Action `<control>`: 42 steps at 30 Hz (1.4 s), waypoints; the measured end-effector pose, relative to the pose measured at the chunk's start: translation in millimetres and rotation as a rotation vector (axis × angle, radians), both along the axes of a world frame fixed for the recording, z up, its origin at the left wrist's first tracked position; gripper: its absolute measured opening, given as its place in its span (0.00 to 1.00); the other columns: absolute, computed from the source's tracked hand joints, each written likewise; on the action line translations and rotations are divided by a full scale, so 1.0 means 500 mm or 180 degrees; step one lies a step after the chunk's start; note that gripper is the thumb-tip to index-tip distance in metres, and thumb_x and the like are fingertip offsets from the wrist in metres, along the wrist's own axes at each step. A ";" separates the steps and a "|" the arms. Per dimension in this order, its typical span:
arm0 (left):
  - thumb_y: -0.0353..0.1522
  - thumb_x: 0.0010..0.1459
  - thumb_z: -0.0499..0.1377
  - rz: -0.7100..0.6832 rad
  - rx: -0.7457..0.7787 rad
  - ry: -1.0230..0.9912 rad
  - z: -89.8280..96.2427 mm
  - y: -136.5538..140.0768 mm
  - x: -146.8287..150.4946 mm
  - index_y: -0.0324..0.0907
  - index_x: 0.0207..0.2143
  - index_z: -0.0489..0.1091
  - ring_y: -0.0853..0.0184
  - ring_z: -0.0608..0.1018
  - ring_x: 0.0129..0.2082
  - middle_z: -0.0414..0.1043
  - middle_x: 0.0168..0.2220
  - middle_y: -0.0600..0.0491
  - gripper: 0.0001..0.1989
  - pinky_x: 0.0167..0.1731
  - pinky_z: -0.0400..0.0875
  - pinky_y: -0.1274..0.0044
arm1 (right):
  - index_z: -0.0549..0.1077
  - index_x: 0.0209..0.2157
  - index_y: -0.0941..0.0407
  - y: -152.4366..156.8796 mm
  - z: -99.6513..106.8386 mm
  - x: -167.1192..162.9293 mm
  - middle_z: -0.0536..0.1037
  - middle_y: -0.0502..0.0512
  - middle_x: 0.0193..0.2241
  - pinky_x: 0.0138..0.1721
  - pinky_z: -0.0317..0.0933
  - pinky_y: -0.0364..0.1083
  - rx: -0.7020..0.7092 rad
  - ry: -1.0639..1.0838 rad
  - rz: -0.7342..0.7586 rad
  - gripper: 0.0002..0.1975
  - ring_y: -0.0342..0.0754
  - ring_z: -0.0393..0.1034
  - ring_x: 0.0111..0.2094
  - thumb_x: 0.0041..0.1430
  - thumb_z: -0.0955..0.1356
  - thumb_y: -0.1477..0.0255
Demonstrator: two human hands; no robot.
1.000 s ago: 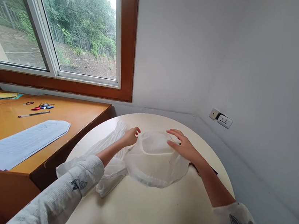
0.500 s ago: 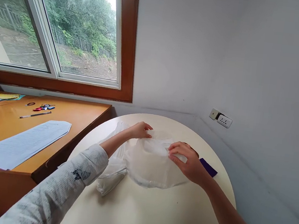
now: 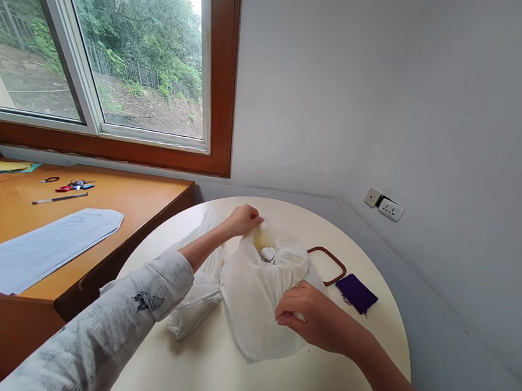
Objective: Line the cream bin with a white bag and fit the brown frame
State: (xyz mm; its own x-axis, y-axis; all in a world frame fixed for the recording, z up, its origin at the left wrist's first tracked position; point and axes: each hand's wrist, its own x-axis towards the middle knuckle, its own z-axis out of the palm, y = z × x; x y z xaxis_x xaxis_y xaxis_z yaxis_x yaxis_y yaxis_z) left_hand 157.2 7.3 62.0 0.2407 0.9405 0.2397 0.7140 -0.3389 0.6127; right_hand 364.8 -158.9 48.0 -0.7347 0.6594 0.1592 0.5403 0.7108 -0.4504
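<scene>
White bag point(image 3: 247, 303) on the table point(image 3: 337, 379), its mouth open — and the left hand point(image 3: 243, 220) has the bag's far rim pinched between thumb and fingers! The right hand point(image 3: 312, 314) curls over the bag's right side; whether those fingers grip it, I can't tell. Left of the bag lies another bag point(image 3: 204, 284); right of it, a frame point(image 3: 343, 272) — farther right, a purple cloth point(image 3: 356, 293).

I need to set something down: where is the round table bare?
The widest bare patch of the round table is its near part, bordered by the white bag, left sleeve and right forearm. A narrower strip runs along the far rim behind the bag. Crowded: left, with the crumpled white plastic; right, with the brown frame and purple cloth.
</scene>
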 end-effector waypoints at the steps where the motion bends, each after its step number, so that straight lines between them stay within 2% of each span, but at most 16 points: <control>1: 0.36 0.47 0.55 0.0047 0.0012 -0.0028 -0.003 0.000 0.003 0.42 0.12 0.52 0.73 0.53 0.18 0.48 0.14 0.60 0.18 0.20 0.49 0.78 | 0.71 0.25 0.56 0.001 0.000 -0.003 0.75 0.47 0.26 0.40 0.54 0.45 -0.0032 -0.0004 0.0002 0.09 0.41 0.65 0.29 0.55 0.62 0.81; 4: 0.37 0.49 0.54 0.0130 0.0021 -0.0151 -0.008 -0.001 0.012 0.42 0.12 0.53 0.73 0.55 0.17 0.49 0.14 0.60 0.18 0.20 0.50 0.78 | 0.72 0.25 0.56 -0.001 0.004 -0.008 0.75 0.48 0.25 0.39 0.55 0.44 -0.0181 -0.0006 -0.0061 0.08 0.41 0.64 0.28 0.55 0.63 0.79; 7: 0.39 0.52 0.53 0.0154 0.0041 -0.0308 -0.002 -0.005 0.019 0.41 0.15 0.59 0.72 0.61 0.19 0.58 0.16 0.58 0.17 0.21 0.55 0.78 | 0.72 0.27 0.56 -0.003 0.007 -0.001 0.74 0.48 0.24 0.33 0.57 0.42 -0.0551 0.0166 -0.0129 0.06 0.42 0.65 0.28 0.55 0.65 0.72; 9: 0.40 0.52 0.53 0.0146 0.0071 -0.0406 0.008 -0.012 0.019 0.40 0.22 0.66 0.70 0.68 0.24 0.66 0.22 0.55 0.14 0.26 0.61 0.78 | 0.71 0.27 0.55 0.004 0.008 0.010 0.73 0.49 0.24 0.30 0.56 0.41 -0.0702 0.0548 -0.0328 0.08 0.42 0.64 0.28 0.57 0.64 0.68; 11: 0.41 0.53 0.54 0.0150 0.0102 -0.0483 0.019 -0.027 0.014 0.41 0.33 0.69 0.67 0.72 0.31 0.70 0.33 0.51 0.14 0.32 0.65 0.76 | 0.67 0.23 0.56 0.021 0.007 0.025 0.69 0.48 0.21 0.27 0.55 0.41 -0.0542 0.1111 -0.0874 0.14 0.41 0.61 0.25 0.59 0.61 0.65; 14: 0.44 0.52 0.54 0.0188 0.0071 -0.0536 0.028 -0.068 -0.003 0.40 0.50 0.62 0.63 0.72 0.41 0.65 0.47 0.43 0.25 0.40 0.67 0.72 | 0.59 0.18 0.55 0.064 -0.004 0.048 0.62 0.46 0.16 0.24 0.53 0.41 -0.0239 0.1842 -0.1931 0.21 0.40 0.57 0.21 0.60 0.57 0.59; 16: 0.46 0.51 0.56 0.0101 -0.0070 -0.0557 0.024 -0.106 -0.019 0.40 0.56 0.53 0.59 0.67 0.50 0.59 0.52 0.40 0.34 0.45 0.65 0.69 | 0.60 0.20 0.55 0.095 -0.019 0.057 0.64 0.47 0.19 0.24 0.55 0.41 -0.0533 0.2019 -0.2315 0.21 0.41 0.60 0.23 0.59 0.56 0.55; 19: 0.45 0.48 0.59 -0.0329 -0.0266 -0.0655 0.006 -0.165 -0.043 0.45 0.61 0.43 0.55 0.57 0.59 0.48 0.60 0.40 0.42 0.52 0.60 0.64 | 0.65 0.28 0.55 0.128 -0.046 0.060 0.70 0.51 0.26 0.25 0.58 0.42 -0.1420 0.2024 -0.2350 0.22 0.44 0.65 0.27 0.56 0.57 0.50; 22: 0.41 0.43 0.64 -0.0773 -0.0401 -0.0945 -0.023 -0.212 -0.056 0.52 0.60 0.50 0.54 0.54 0.61 0.49 0.62 0.47 0.42 0.57 0.53 0.63 | 0.66 0.28 0.55 0.140 -0.070 0.051 0.70 0.51 0.27 0.28 0.60 0.43 -0.1788 0.2139 -0.2031 0.23 0.44 0.65 0.27 0.55 0.58 0.49; 24: 0.39 0.41 0.66 -0.0889 -0.0444 -0.1216 -0.046 -0.231 -0.055 0.52 0.61 0.47 0.54 0.53 0.61 0.46 0.63 0.49 0.47 0.58 0.51 0.64 | 0.64 0.24 0.55 0.142 -0.080 0.042 0.68 0.49 0.23 0.29 0.58 0.43 -0.1577 0.2234 -0.1899 0.22 0.44 0.62 0.26 0.54 0.59 0.50; 27: 0.38 0.41 0.67 -0.0768 -0.0492 -0.1480 -0.084 -0.241 -0.039 0.50 0.63 0.30 0.54 0.51 0.62 0.40 0.64 0.46 0.57 0.59 0.50 0.65 | 0.58 0.20 0.55 0.143 -0.092 0.027 0.60 0.46 0.19 0.26 0.53 0.42 -0.1001 0.2374 -0.1965 0.21 0.42 0.56 0.23 0.54 0.60 0.52; 29: 0.38 0.41 0.67 -0.0553 -0.0474 -0.1582 -0.110 -0.241 -0.024 0.50 0.62 0.24 0.54 0.49 0.63 0.39 0.64 0.45 0.59 0.59 0.48 0.65 | 0.56 0.20 0.54 0.144 -0.100 0.018 0.57 0.45 0.19 0.26 0.51 0.42 -0.0700 0.2487 -0.2067 0.21 0.41 0.52 0.23 0.55 0.60 0.53; 31: 0.37 0.41 0.67 -0.0388 -0.0428 -0.1706 -0.135 -0.238 -0.011 0.50 0.61 0.21 0.55 0.50 0.63 0.40 0.64 0.44 0.61 0.59 0.46 0.64 | 0.55 0.20 0.54 0.147 -0.112 0.012 0.56 0.45 0.19 0.26 0.51 0.42 -0.0565 0.2589 -0.2215 0.20 0.41 0.52 0.23 0.56 0.59 0.54; 33: 0.36 0.42 0.66 -0.0369 -0.0454 -0.1838 -0.159 -0.234 0.000 0.49 0.61 0.20 0.56 0.55 0.61 0.47 0.62 0.43 0.61 0.59 0.47 0.64 | 0.57 0.20 0.54 0.151 -0.127 0.008 0.59 0.46 0.20 0.26 0.52 0.42 -0.0639 0.2637 -0.2351 0.19 0.42 0.54 0.24 0.56 0.59 0.55; 37: 0.34 0.42 0.66 -0.0339 -0.0425 -0.1855 -0.193 -0.229 0.011 0.47 0.62 0.26 0.57 0.61 0.58 0.57 0.58 0.44 0.57 0.57 0.52 0.66 | 0.64 0.25 0.56 0.161 -0.165 0.002 0.68 0.49 0.22 0.28 0.57 0.44 -0.0794 0.2626 -0.2404 0.15 0.44 0.60 0.26 0.53 0.60 0.59; 42: 0.33 0.40 0.66 -0.0212 -0.0537 -0.1561 -0.216 -0.226 0.013 0.42 0.60 0.44 0.53 0.62 0.56 0.60 0.55 0.42 0.48 0.55 0.55 0.63 | 0.68 0.30 0.57 0.179 -0.212 -0.001 0.75 0.56 0.30 0.33 0.62 0.47 -0.0328 0.2099 -0.2299 0.09 0.51 0.68 0.33 0.47 0.62 0.67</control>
State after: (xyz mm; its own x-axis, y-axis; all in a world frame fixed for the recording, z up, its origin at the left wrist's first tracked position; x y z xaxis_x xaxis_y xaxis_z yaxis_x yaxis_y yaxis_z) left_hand 163.6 -105.6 -46.2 0.1989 0.9623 0.1857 0.3096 -0.2415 0.9197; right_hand 364.3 -69.3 -58.2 0.0662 0.9487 0.3091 0.4474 0.2487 -0.8591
